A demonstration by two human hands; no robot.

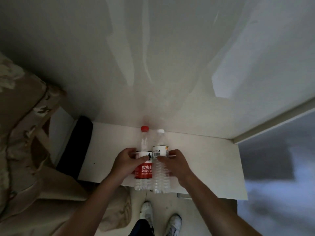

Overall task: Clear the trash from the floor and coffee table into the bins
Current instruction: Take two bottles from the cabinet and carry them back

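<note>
Two clear plastic bottles stand side by side and touching on a white table [213, 160]. The left bottle [144, 174] has a red cap and a red label. The right bottle [161, 176] has a white cap and a white label with a barcode. My left hand [127, 163] wraps around the red-label bottle at label height. My right hand [177, 163] wraps around the white-cap bottle from its right side. Both bottles look empty.
A beige patterned sofa [25, 142] fills the left side, with a black strip [75, 147] along the table's left end. A plain wall rises behind the table. A dark glossy panel [276, 167] borders the right. My white shoes [146, 212] stand on the floor below the table's near edge.
</note>
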